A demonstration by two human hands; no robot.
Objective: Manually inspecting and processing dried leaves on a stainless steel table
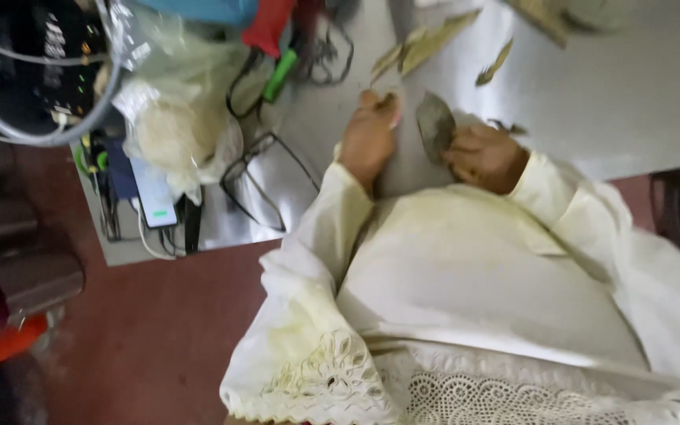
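Dried leaf, grey-green, sits upper centre in our closed right hand; our left hand rests open on the table. More leaves lie untouched beyond.

Steel table w/ cables, red-brown floor, soft light.

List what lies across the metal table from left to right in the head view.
Phone with lit screen → crumpled plastic bag → green-handled tool → left hand → grey leaf-shaped piece → right hand.
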